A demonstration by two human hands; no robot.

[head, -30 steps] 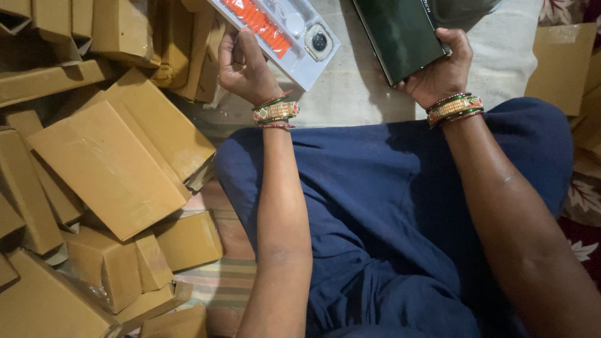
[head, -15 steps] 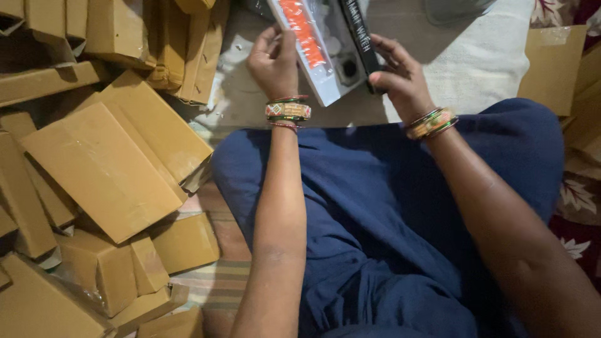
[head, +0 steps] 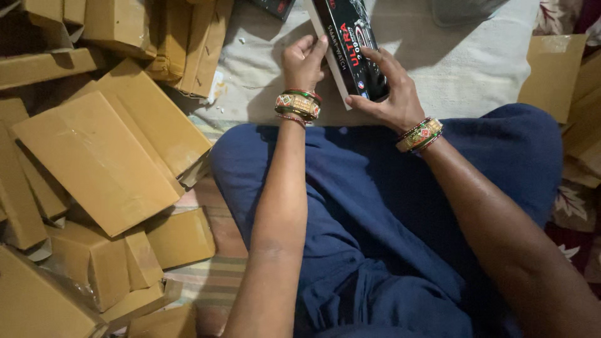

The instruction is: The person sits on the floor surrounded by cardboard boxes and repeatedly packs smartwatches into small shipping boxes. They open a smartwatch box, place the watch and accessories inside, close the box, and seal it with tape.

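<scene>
Both my hands hold a long black product box (head: 354,44) with a white side and red print, above a pale cloth on the floor. My left hand (head: 303,61) grips its left edge, fingers curled over the white side. My right hand (head: 389,91) presses on its right side and lower end. Bangles circle both wrists. I sit cross-legged in dark blue clothing (head: 388,219).
A heap of brown cardboard boxes (head: 100,156) fills the left side, some flat, some open. More cardboard (head: 557,69) lies at the right edge. A pale cloth (head: 476,56) covers the floor ahead, with a grey object (head: 463,9) at its top edge.
The white tray with orange contents and the dark sleeve were apart a second ago; they have come together into one closed black box, now held lower and nearer my knees.
</scene>
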